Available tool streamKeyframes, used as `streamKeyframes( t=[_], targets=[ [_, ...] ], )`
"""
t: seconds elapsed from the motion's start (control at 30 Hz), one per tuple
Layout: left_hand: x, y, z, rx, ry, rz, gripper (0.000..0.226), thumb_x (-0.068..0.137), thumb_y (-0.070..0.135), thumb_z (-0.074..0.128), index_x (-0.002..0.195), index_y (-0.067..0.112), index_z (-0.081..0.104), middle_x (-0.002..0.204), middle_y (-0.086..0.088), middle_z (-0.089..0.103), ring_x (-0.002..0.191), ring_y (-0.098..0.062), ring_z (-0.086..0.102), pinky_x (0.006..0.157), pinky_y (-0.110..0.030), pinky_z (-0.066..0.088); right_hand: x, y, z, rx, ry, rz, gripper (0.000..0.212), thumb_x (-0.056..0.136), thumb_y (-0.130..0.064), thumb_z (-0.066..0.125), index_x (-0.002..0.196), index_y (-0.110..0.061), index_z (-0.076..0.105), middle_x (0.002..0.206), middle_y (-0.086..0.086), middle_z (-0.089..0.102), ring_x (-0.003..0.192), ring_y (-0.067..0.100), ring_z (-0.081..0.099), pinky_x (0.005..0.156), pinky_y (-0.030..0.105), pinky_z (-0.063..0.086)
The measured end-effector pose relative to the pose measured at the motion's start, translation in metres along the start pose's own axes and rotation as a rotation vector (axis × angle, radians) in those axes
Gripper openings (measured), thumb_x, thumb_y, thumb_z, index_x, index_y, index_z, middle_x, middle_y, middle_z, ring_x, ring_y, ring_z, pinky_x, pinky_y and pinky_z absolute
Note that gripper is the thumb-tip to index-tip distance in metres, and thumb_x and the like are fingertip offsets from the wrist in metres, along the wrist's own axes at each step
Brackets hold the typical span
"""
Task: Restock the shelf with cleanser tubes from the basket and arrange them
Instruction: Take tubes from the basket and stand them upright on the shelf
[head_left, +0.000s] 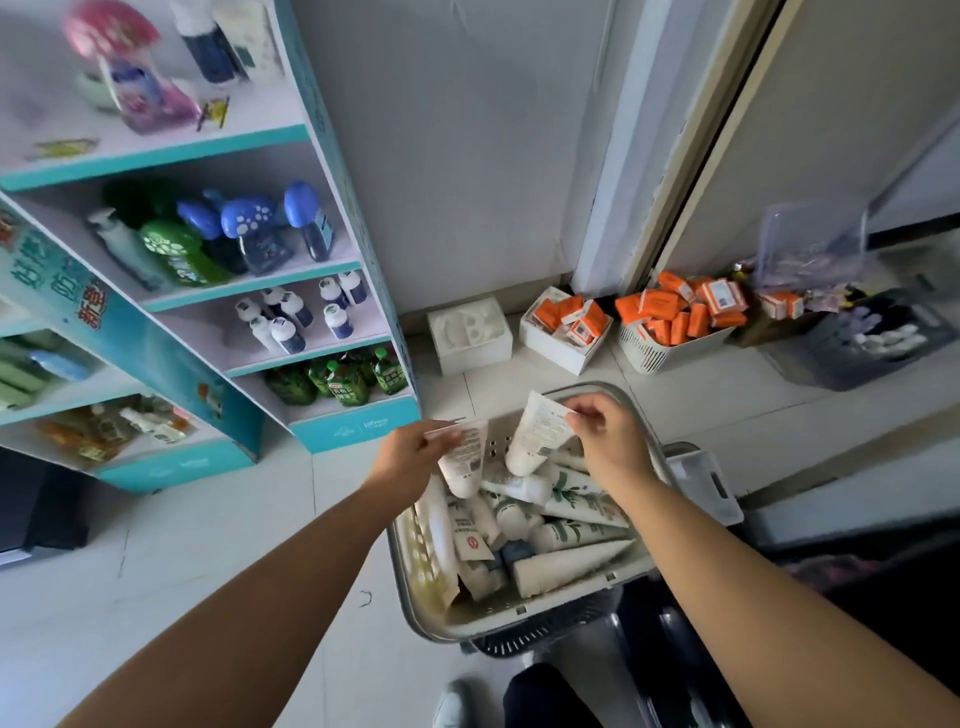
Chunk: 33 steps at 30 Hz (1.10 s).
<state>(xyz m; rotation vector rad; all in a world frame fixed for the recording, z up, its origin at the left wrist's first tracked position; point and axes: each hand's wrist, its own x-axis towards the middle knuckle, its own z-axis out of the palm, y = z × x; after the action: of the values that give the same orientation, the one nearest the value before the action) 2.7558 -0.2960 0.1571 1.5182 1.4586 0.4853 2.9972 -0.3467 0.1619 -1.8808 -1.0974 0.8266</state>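
Two cleanser tubes are hanging over the far edge of the basket (415, 556), one in each hand. The left hand (410, 452) is curling its fingers round the flat crimped tail of the left tube (464, 460), whose cap end is hanging just above the heap. The right hand (610, 441) is pinching the crimped tail of the right tube (537, 439) between thumb and fingertips, with the cap end dipping among the loose tubes (566, 564) lying criss-cross in the basket. The shelf (353, 431) is standing off the basket's far left corner.

These tubes are looking light, with soft, squeezable plastic walls and a smooth skin that is probably a little slippery. They do not seem fragile. The crimp is likely the stiffest part, so it is serving well for plucking a tube free. For standing one on its cap, a grip round the body nearer the cap would probably be steadier, since a tube held by the tail is free to swing.
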Motion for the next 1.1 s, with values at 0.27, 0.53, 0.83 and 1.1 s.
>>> streamKeyframes(
  t=[0.27,0.53,0.83,1.1],
  targets=[
    [-0.022,0.041,-0.011,0.067,-0.09,0.19,0.012,0.09,0.038,0.064,0.095,0.027,0.068,0.078,0.012,0.066,0.072,-0.007,0.059,0.06,-0.018,0.041,-0.053,-0.033,-0.037,-0.121,0.174,-0.12,0.011,0.091,-0.005,0.06,0.096,-0.012,0.067,0.098,0.003,0.066,0.092,0.02,0.062,0.083,0.038,0.052],
    [-0.059,0.106,0.004,0.039,-0.199,0.442,0.019,0.09,0.042,0.063,0.099,0.026,0.068,0.076,0.011,0.066,0.066,-0.003,0.058,0.06,-0.021,0.044,-0.123,-0.064,-0.083,-0.097,0.286,-0.167,0.012,0.091,-0.006,0.06,0.094,-0.015,0.068,0.091,-0.007,0.063,0.085,0.009,0.058,0.078,0.025,0.047],
    [-0.109,0.198,0.027,-0.041,-0.348,0.647,0.02,0.086,0.047,0.066,0.087,0.028,0.07,0.078,0.001,0.072,0.072,-0.017,0.067,0.07,-0.036,0.055,-0.195,-0.109,-0.168,0.012,0.465,-0.219,0.013,0.091,-0.004,0.061,0.091,-0.016,0.066,0.09,-0.009,0.065,0.084,0.001,0.061,0.073,0.018,0.052],
    [-0.185,0.304,0.075,-0.143,-0.574,0.85,0.012,0.091,0.025,0.065,0.086,0.016,0.071,0.08,0.002,0.075,0.069,-0.006,0.07,0.062,-0.022,0.056,-0.272,-0.136,-0.272,0.03,0.752,-0.217,0.026,0.09,-0.007,0.063,0.078,-0.03,0.065,0.089,-0.005,0.07,0.087,0.011,0.067,0.075,0.025,0.055]
  ],
)
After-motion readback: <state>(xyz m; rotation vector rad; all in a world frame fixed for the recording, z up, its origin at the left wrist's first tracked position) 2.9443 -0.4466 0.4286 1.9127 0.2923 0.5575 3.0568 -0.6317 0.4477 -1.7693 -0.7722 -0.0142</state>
